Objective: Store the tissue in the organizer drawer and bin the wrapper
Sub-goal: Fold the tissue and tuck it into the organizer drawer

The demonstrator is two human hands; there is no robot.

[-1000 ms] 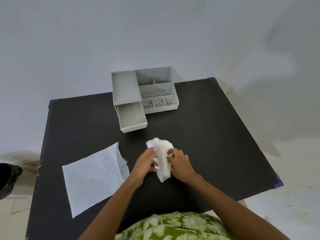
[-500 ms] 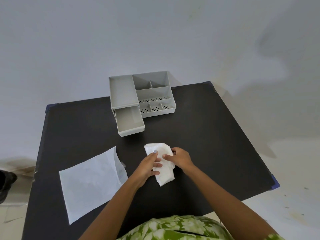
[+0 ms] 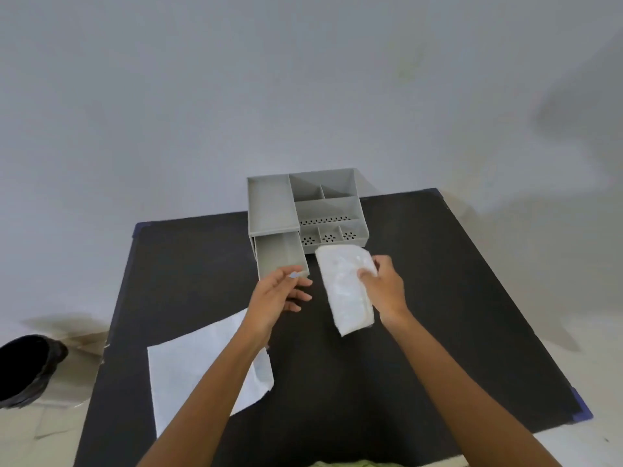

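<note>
Tissue clamped in R hand grip, L hand grip apart nr drawer

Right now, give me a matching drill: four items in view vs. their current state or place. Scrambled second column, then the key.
Items:
1. tissue
2. drawer
3. wrapper
4. left hand

States:
A. lying flat on the table, near-left
B. held in the right hand
C. empty, fingers loosely open, beside the drawer front
D. pulled open, nothing visible inside

Pairs: 1-B, 2-D, 3-A, 4-C
</note>
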